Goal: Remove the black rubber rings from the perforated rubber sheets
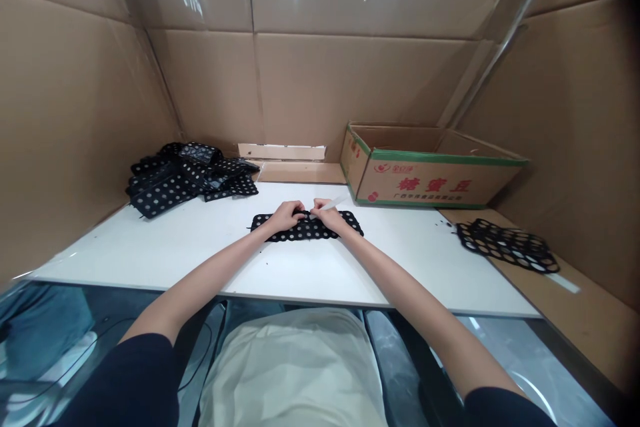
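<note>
A black strip (310, 232) with rows of pale dots or holes lies flat across the white table in front of me. My left hand (287, 215) rests on its left half, with thumb and fingers pinched at the strip's far edge. Close beside it, my right hand (327, 215) grips a slim, whitish pen-like tool (335, 202) that slants up to the right. The tool's tip is down at the strip between both hands, too small to make out. Some of the strip is covered by my hands and wrists.
A heap of black dotted pieces (187, 173) lies at the back left. An open cardboard box (430, 173) with green edges stands at the back right. A black piece with large holes (507, 245) lies at the right. Cardboard walls (360, 80) enclose the white table (165, 247).
</note>
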A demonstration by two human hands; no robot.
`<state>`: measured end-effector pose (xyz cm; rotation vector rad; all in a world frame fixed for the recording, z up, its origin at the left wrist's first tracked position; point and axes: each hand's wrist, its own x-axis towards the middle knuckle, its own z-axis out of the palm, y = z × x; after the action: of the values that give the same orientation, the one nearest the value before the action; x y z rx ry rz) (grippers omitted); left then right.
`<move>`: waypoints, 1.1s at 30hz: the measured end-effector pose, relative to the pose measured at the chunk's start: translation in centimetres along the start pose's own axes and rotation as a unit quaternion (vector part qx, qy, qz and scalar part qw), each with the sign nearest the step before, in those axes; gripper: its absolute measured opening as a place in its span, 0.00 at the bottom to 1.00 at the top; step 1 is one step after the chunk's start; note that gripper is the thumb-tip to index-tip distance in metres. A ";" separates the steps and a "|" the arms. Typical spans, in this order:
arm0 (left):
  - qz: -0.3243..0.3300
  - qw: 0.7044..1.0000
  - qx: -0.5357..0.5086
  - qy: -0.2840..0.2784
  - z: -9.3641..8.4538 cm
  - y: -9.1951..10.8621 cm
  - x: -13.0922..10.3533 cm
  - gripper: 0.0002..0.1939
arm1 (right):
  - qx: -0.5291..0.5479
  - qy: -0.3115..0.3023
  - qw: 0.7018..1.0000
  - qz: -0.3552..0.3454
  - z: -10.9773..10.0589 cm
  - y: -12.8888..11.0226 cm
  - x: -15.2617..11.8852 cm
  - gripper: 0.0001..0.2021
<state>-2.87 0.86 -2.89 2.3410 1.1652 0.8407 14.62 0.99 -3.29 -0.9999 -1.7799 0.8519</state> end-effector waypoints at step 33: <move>-0.046 0.998 -0.053 0.002 -0.9 0.9 -0.7 0.06 | 0.105 0.008 0.992 0.068 -1.0 0.3 -0.6 0.18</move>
<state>-3.23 -0.19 -1.95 2.1846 1.1914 0.8541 15.85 0.74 -3.43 -0.9940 -1.5850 1.0894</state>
